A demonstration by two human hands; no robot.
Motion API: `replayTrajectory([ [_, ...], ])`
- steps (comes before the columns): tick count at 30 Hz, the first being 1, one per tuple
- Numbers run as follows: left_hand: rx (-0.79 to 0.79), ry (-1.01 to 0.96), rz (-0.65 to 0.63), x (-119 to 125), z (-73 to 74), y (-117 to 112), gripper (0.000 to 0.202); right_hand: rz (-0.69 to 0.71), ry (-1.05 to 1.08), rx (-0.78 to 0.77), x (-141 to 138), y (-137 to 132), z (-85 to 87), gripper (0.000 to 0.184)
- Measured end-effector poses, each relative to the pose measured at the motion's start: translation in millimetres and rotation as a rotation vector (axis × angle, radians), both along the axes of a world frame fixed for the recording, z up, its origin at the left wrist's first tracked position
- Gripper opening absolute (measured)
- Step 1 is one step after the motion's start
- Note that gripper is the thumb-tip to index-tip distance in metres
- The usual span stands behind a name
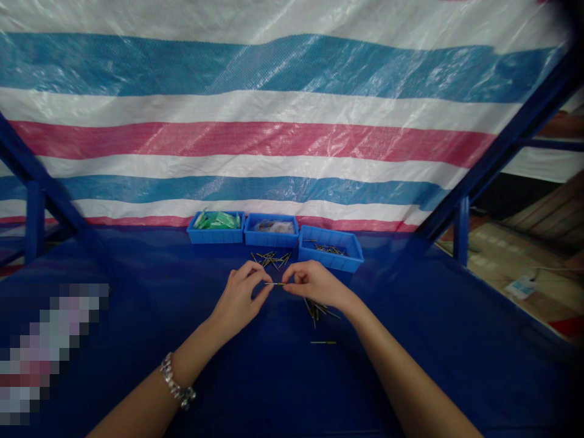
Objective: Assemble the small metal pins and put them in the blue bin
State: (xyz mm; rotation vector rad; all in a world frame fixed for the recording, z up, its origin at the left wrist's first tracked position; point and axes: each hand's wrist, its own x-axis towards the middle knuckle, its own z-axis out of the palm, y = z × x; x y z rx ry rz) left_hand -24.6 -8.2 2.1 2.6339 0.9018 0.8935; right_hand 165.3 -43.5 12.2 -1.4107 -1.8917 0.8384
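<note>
Nearest the person, a beaded bracelet [177, 388] circles the left wrist, and both bare forearms reach forward over the dark blue bench [137, 316]. A single loose pin [323, 342] lies flat on the bench between the forearms. Just beyond it, a small heap of pins [319, 310] sits partly under the right wrist.

Above that, the left hand [239, 298] and the right hand [314, 284] meet at the middle of the bench. Their fingers are pinched narrow on the two ends of one thin pin [275, 283], held level just above the bench.

Just past the hands lies a scattered pile of pins [271, 260]. Behind it stand three blue bins in a row: the left bin [215, 234] holds green packets, the middle bin [271, 236] clear bags, and the right bin [331, 258], turned slightly, more pins. A striped tarp [274, 140] hangs at the back.
</note>
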Motion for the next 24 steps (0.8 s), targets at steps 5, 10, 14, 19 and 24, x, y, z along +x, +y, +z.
replayTrajectory([
  [5,0.003,0.0,0.006,-0.2,-0.8,0.5,0.01,0.016,0.077,0.003,2.7,1.9,-2.1,0.008],
  [10,-0.01,-0.018,-0.008,-1.0,-0.4,0.4,0.008,0.023,0.136,-0.003,2.9,2.9,-2.2,0.008],
  [14,0.002,-0.022,0.004,-1.7,0.0,-0.2,0.008,0.017,0.168,-0.004,2.3,2.5,-1.4,0.008],
  [19,0.042,-0.015,0.032,-2.0,-1.0,0.7,0.008,0.021,0.214,-0.015,2.2,2.2,-0.4,0.009],
  [24,0.045,-0.02,0.033,-2.3,-1.3,1.4,0.006,0.021,0.245,-0.022,0.4,1.5,1.1,0.009],
])
